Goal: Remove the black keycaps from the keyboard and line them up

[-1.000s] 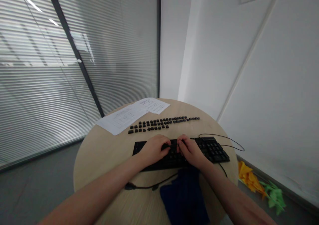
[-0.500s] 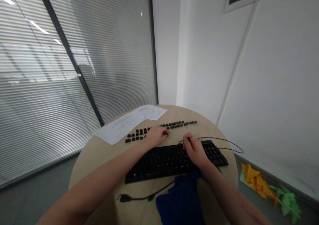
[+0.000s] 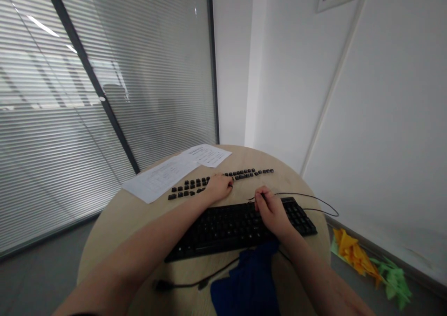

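Note:
My left hand (image 3: 219, 188) reaches over the rows of loose black keycaps (image 3: 244, 176) beyond the keyboard, its fingers closed on a small black keycap (image 3: 230, 184). Above the right part of the black keyboard (image 3: 223, 230), my right hand (image 3: 270, 209) is curled in a fist. A dark thing shows at the top of this fist and a thin wire-like tip juts out to its left. Most of it is hidden by the fingers, so its kind cannot be made out. The keyboard lies slantwise on the table, partly covered by both forearms.
Printed paper sheets (image 3: 164, 174) lie at the back left of the round wooden table (image 3: 115, 227). A blue cloth (image 3: 246, 283) and a USB cable (image 3: 185, 285) are in front of the keyboard. Thin black cable (image 3: 324, 202) loops past the right edge. Orange and green cloths (image 3: 352, 250) lie on the floor.
The view has shifted slightly, moving the table a little leftward. My left hand has drawn slightly away from my right, its fingertips now nearer the keycap rows. My right hand keeps its grip.

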Motion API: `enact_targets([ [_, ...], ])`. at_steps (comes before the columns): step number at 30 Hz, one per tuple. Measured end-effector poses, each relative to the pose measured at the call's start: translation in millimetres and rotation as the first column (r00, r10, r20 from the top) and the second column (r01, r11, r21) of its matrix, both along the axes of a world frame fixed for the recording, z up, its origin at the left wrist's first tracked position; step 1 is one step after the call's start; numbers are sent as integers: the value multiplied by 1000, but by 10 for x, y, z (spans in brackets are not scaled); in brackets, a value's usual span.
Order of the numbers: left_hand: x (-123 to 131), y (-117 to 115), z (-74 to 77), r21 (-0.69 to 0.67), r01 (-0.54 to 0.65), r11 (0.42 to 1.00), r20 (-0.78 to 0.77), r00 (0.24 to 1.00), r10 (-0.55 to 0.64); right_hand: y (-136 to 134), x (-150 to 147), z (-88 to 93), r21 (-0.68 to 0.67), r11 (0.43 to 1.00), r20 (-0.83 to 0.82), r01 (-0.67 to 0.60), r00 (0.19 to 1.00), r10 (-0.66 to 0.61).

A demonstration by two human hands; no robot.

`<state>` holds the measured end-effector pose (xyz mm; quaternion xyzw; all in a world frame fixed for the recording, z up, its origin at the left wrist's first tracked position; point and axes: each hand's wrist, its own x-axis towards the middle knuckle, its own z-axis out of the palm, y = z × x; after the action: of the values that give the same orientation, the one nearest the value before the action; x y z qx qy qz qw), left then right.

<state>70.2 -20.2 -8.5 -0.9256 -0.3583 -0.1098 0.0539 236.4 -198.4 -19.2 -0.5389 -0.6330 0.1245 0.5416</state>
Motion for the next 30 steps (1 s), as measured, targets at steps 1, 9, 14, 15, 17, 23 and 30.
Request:
enact_targets([
  [1,1,-2,5,-7,-4,1000,-1,1000,4,-4,0,1,-1,1000,4,-1,1000,1],
  [9,5,29,-14,14,-16,1000,-4,1000,16,1,-22,-2,12,1000,45,-2,999,1],
  [14,6,48,-32,36,-13,999,-8,1000,13,10,-24,-17,-4,1000,49,-11,999,11],
  [15,11,49,-32,38,-14,999,-12,1000,14,9,-22,-17,-4,1000,49,-10,999,10],
  [17,25,48,-30,43,-20,999,-14,1000,21,5,-18,-15,0,1000,51,-7,999,7],
  [23,-11,-41,87,59,12,998,19,1000,-13,-12,-8,6,-7,1000,37,-10,999,11],
  [30,-422,-372,390,20,41,999,107,993,-43,-14,8,8,-40,999,-18,-20,1000,19],
])
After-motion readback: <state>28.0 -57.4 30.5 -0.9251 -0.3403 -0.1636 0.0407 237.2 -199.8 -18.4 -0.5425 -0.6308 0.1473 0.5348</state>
